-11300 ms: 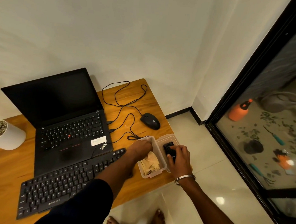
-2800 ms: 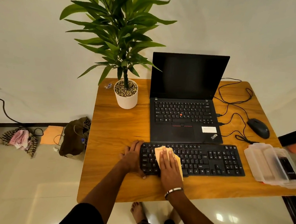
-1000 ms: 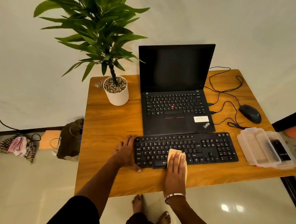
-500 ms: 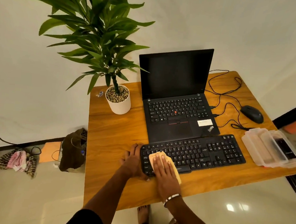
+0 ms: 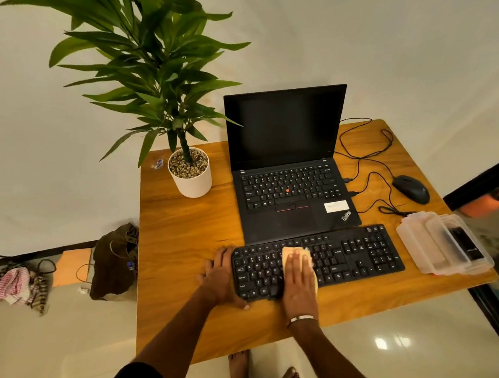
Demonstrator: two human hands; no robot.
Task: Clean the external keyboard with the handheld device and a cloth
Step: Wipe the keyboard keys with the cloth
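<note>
External keyboard [image 5: 356, 255], black, full-size with number pad, lies flat on the wooden table [image 5: 180, 234] just in front of the open laptop [image 5: 287, 173], its back edge touching or nearly touching the laptop's front lip. Right hand [image 5: 298, 275], fingers straight and together, presses a folded yellow cloth [image 5: 292, 251] flat onto the keys left of centre; the cloth shows beyond the fingertips and along the hand's right edge. Left hand [image 5: 221, 272] rests against the keyboard's left end, fingers laid along the edge and thumb at the front corner, apparently bracing it; whether the fingers curl under the casing cannot be told.

The keyboard looks like a light, stiff plastic slab, likely to slide on smooth wood under a wiping push, hence the bracing at one end. It is best held by its short ends or front rim, not by the keys, which give and could snag the cloth. The cloth is soft and limp; a flat palm spreads it well, while a pinch would bunch it.

The handheld device [image 5: 466, 242], dark, lies in a clear plastic container [image 5: 416, 239] at the table's right edge, well apart from both hands. A wired mouse [image 5: 410, 188] and potted plant [image 5: 190, 173] stand behind.
</note>
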